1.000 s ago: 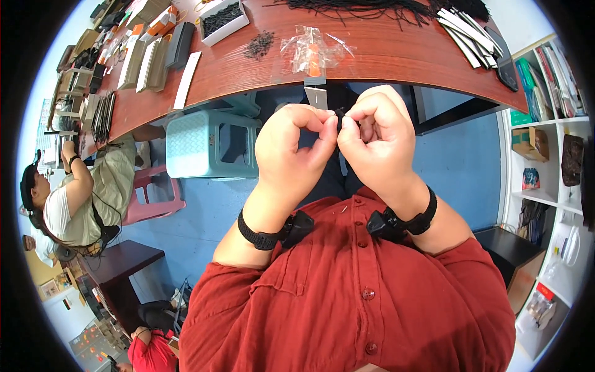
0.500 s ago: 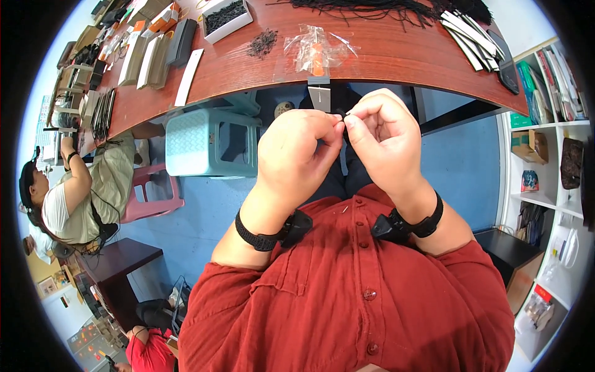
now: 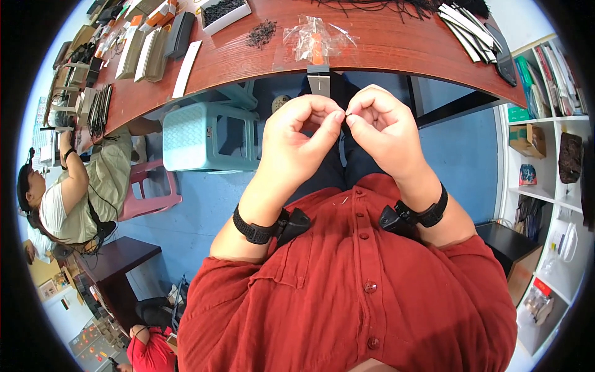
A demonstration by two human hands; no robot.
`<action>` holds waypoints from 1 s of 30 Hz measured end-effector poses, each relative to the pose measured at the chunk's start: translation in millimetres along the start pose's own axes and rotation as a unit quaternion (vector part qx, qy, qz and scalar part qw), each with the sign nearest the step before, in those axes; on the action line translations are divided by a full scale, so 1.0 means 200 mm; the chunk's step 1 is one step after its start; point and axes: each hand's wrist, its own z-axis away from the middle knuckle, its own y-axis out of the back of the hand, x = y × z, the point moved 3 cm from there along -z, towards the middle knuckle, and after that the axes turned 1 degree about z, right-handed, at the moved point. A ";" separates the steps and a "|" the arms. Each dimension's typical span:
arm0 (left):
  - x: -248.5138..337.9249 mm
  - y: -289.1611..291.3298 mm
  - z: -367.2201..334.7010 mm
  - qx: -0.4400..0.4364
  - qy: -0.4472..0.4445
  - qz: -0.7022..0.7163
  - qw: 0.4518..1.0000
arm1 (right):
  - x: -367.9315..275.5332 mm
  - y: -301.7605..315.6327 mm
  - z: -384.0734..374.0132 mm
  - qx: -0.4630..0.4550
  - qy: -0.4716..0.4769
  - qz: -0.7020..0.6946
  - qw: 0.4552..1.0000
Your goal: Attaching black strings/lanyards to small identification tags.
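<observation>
Black small piece (image 3: pixel 346 115) is located between the meeting fingertips of both hands, in front of the table edge and above the lap; its exact form is largely covered by the fingers. Left hand (image 3: pixel 299 131): thumb and index finger pinched together on the piece, remaining fingers curled. Right hand (image 3: pixel 389 131): thumb and index finger likewise pinched on it from the opposite side. Status, as judged: handling is in progress, since the piece is held and not set down; whether any part of it is finished, and how much is left, cannot be determined. Just beyond the hands, a grey block (image 3: pixel 319 84) projects past the near edge of the red-brown wooden table (image 3: pixel 396 53). Behind it lies crumpled clear film (image 3: pixel 298 42) around an orange strip (image 3: pixel 318 49). To the left are a loose heap of black bits (image 3: pixel 262 34), a white open box (image 3: pixel 230 22) of similar bits and a white flat strip (image 3: pixel 187 69). Black cords (image 3: pixel 384 7) lie at the far side, with white strips (image 3: pixel 462 32) on the right. Obstructions: the fingers screen the piece; the film occupies the table directly ahead.
</observation>
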 end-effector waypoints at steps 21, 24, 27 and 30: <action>-0.08 -0.01 -0.03 0.081 -0.019 -0.027 0.996 | 0.03 -0.03 0.00 -0.077 -0.118 -0.014 0.990; -0.02 0.02 -0.04 0.013 -0.143 -0.298 0.944 | -0.11 0.03 -0.02 -0.077 0.121 0.274 0.951; -0.03 0.01 -0.03 -0.108 -0.098 -0.222 0.964 | -0.12 0.07 -0.09 -0.165 0.166 0.303 0.924; -0.09 0.01 -0.01 -0.130 0.063 -0.027 0.989 | 0.03 0.04 -0.12 -0.179 -0.113 -0.171 0.962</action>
